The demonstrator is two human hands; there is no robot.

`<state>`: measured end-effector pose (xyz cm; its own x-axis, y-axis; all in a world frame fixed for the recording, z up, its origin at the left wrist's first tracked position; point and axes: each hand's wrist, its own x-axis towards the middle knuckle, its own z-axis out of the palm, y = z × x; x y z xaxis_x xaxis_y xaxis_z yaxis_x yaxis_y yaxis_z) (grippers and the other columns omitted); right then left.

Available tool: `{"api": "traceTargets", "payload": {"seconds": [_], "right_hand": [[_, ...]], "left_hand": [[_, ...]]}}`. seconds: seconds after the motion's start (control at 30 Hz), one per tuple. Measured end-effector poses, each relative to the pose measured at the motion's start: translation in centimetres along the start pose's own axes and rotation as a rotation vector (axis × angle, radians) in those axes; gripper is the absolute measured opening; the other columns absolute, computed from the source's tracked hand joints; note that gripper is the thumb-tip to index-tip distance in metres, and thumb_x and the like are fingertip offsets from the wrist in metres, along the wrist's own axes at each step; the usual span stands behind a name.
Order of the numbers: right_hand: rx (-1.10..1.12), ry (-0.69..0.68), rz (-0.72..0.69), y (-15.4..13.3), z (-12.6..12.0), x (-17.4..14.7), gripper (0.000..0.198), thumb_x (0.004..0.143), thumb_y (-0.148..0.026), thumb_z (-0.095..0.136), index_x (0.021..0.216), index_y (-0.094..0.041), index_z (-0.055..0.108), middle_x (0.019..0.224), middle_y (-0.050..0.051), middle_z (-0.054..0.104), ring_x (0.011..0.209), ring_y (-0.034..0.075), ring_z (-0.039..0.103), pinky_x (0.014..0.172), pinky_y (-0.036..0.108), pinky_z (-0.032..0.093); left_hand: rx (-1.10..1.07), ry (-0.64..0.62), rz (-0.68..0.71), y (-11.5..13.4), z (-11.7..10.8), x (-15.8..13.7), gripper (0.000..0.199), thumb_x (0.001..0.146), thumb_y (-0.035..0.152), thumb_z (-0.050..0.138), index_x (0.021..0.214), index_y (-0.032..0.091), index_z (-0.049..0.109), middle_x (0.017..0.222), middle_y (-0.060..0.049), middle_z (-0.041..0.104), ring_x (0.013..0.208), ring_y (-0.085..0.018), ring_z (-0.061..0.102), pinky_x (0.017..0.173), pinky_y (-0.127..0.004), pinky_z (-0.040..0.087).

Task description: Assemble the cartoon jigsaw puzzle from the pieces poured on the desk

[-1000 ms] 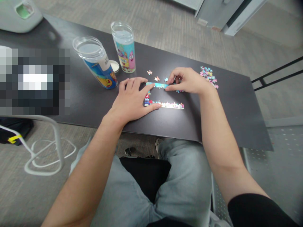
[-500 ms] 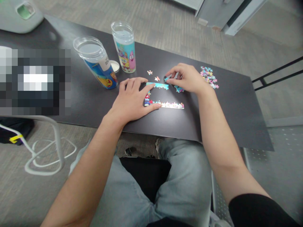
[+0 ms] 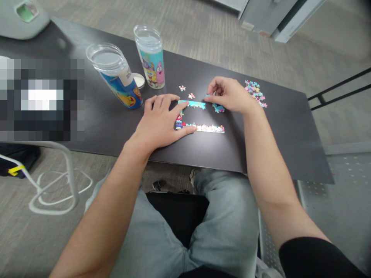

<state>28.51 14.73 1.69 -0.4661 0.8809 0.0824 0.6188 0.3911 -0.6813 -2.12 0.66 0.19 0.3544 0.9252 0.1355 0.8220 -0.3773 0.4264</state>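
Observation:
On a dark table lies a partly joined jigsaw puzzle (image 3: pixel 208 129), its border forming three sides with the right side open. My left hand (image 3: pixel 159 121) rests spread over the puzzle's left end, fingertips on the top strip and thumb on the bottom strip. Beyond the top strip's right end, my right hand (image 3: pixel 226 94) pinches a small blue jigsaw piece (image 3: pixel 207 97), mostly covered by the fingers. A few blue pieces (image 3: pixel 218 108) lie just below that hand. Two loose pieces, one pale (image 3: pixel 182 88) and one pinkish (image 3: pixel 191 95), sit above the top strip.
A heap of jigsaw pieces (image 3: pixel 255 92) lies to the right, behind my right wrist. Two clear-topped canisters, one blue (image 3: pixel 118 85) and one with cartoon figures (image 3: pixel 152 63), stand at the left with a round lid (image 3: pixel 138 80) between them. The table's front edge (image 3: pixel 199 166) runs above my knees.
My right hand has shifted slightly right, away from the top strip, and the piece in its fingers has turned. My left hand stays on the puzzle.

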Motion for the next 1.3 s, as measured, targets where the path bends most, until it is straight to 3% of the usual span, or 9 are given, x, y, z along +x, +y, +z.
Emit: {"api": "traceTargets", "payload": {"seconds": [0.13,0.33,0.7,0.97,1.17,1.3], "right_hand": [[0.104,-0.024,0.017,-0.9,0.0,-0.1,0.044,0.087,-0.061,0.112,0.100,-0.032,0.082,0.098,0.007,0.086,0.100,0.034,0.078,0.093,0.053,0.068],[0.176,-0.063,0.061,-1.6,-0.5,-0.4,0.042,0.086,-0.058,0.112,0.105,-0.033,0.084,0.088,0.004,0.085,0.096,0.033,0.080,0.091,0.051,0.068],[0.139,-0.114,0.071,-1.2,-0.9,-0.5,0.042,0.086,-0.058,0.113,0.101,-0.033,0.083,0.087,0.003,0.080,0.091,0.030,0.075,0.087,0.049,0.066],[0.147,-0.147,0.062,-1.0,-0.7,-0.5,0.043,0.088,-0.063,0.111,0.098,-0.031,0.084,0.088,0.004,0.080,0.088,0.027,0.072,0.085,0.048,0.065],[0.121,-0.174,0.045,-1.0,-0.6,-0.6,0.037,0.091,-0.064,0.107,0.099,-0.033,0.088,0.094,0.006,0.085,0.092,0.030,0.074,0.091,0.052,0.067],[0.146,-0.200,0.025,-0.9,-0.7,-0.6,0.047,0.084,-0.069,0.113,0.101,-0.032,0.089,0.098,0.005,0.089,0.098,0.032,0.078,0.096,0.054,0.069]], "left_hand": [[-0.013,0.003,0.006,-0.1,0.0,0.0,0.081,0.111,0.073,0.080,0.182,0.035,0.071,0.192,-0.021,0.059,0.181,-0.056,0.048,0.154,-0.085,0.030],[-0.013,0.005,0.008,-0.2,0.1,0.0,0.082,0.112,0.076,0.079,0.183,0.035,0.070,0.193,-0.021,0.059,0.181,-0.057,0.047,0.154,-0.085,0.030],[-0.031,0.008,0.007,-0.7,0.3,0.0,0.082,0.112,0.081,0.076,0.183,0.041,0.069,0.194,-0.018,0.058,0.183,-0.055,0.045,0.155,-0.083,0.026],[-0.039,0.007,0.004,-0.7,0.4,0.0,0.084,0.111,0.080,0.078,0.184,0.038,0.069,0.195,-0.019,0.057,0.184,-0.056,0.044,0.157,-0.082,0.024],[-0.044,0.005,0.007,-0.7,0.3,0.0,0.083,0.111,0.081,0.077,0.183,0.040,0.070,0.194,-0.018,0.058,0.183,-0.056,0.044,0.155,-0.084,0.026],[-0.043,0.014,0.016,-0.8,0.4,0.0,0.082,0.111,0.080,0.078,0.182,0.040,0.070,0.194,-0.017,0.058,0.183,-0.055,0.044,0.155,-0.082,0.027]]}}
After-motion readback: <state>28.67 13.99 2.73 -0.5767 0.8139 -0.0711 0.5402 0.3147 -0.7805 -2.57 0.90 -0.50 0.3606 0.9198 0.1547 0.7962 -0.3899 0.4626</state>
